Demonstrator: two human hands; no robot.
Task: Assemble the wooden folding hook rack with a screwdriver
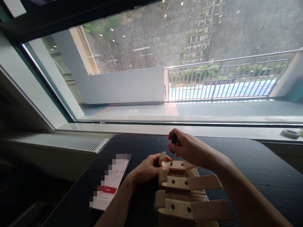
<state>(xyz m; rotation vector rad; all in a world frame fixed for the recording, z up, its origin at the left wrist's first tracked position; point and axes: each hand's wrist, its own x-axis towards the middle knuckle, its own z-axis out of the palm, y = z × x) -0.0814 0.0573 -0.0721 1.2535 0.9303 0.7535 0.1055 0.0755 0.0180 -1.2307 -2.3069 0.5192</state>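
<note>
Three curved pale wooden pieces lie one behind another across a brown wooden base on a black table (139,145) beside a large window. Each has an upturned left end, a flat middle with two dark round spots, and a right end that slants away. The farthest wooden piece (177,166) is being worked on: a screwdriver (174,138) stands almost upright with its tip at the left spot. All three pieces are in place on the base, so the laying-out looks done; the fastening appears partway, though whether screws sit fully home in the other spots, including those of the middle wooden piece (169,182) and nearest wooden piece (175,210), cannot be made out. The right hand (184,143) is wrapped around the screwdriver's dark handle, above the farthest piece. The left hand (152,164) pinches that piece's upturned end, thumb on the near side and fingers behind, so the screwdriver's tip is just right of those fingertips. To the left, beside the left forearm, a phone (110,181) lies on the table, its screen lit.
</note>
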